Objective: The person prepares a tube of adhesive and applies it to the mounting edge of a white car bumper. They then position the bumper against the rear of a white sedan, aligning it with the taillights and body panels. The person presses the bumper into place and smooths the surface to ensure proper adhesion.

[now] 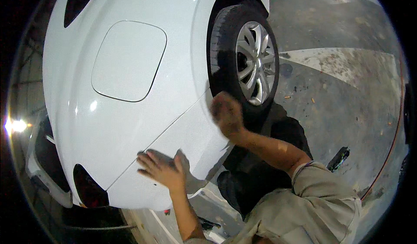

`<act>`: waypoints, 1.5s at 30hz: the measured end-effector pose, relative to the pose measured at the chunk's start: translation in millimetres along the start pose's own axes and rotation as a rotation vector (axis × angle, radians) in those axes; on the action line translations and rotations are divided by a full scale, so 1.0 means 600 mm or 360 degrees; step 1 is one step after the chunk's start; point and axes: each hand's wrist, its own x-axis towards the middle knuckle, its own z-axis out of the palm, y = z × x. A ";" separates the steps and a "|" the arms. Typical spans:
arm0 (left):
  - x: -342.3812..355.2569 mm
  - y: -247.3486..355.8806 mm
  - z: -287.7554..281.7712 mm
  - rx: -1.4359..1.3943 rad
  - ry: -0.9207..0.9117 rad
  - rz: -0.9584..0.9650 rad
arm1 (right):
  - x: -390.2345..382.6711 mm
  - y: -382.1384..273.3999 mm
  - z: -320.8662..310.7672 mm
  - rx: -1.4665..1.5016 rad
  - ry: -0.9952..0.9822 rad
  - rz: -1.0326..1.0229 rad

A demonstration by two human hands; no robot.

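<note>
The rear side of a white car [143, 118] fills the left and middle of the view. A thin seam slants across it, from the red tail light [90, 188] up to the wheel arch, with the bumper panel [143, 187] below. My left hand [161, 171] lies on this panel beside the seam, fingers spread and holding nothing visible. Close to the panel's end at the wheel arch is my right hand [228, 117], smeared by motion. Its fingers are too blurred to read, and whether it touches the panel is unclear. The black tire [223, 57] with its silver wheel rim [259, 64] stands just beyond.
A closed fuel door [129, 61] sits above the seam. On the grey concrete floor [330, 83] lie small orange bits [312, 100] and a dark object [338, 158] with teal marks. A reddish line [393, 148] curves along the right. Another vehicle [47, 166] stands behind at left.
</note>
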 end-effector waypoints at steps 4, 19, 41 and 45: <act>0.019 0.032 0.037 0.0132 0.0054 0.0083 | 0.077 -0.040 -0.047 -0.0706 0.0178 -0.0159; -0.048 0.003 0.073 -0.1485 -0.0465 -0.0007 | 0.000 0.039 0.151 -0.0686 -0.2381 -0.1150; -0.247 -0.184 0.012 -0.2041 0.0647 -0.2121 | -0.106 0.141 0.324 -0.0653 -0.2128 -0.1363; -0.148 -0.247 -0.050 -0.0984 0.0778 -0.1508 | -0.158 0.104 0.353 -0.0702 -0.2485 -0.1693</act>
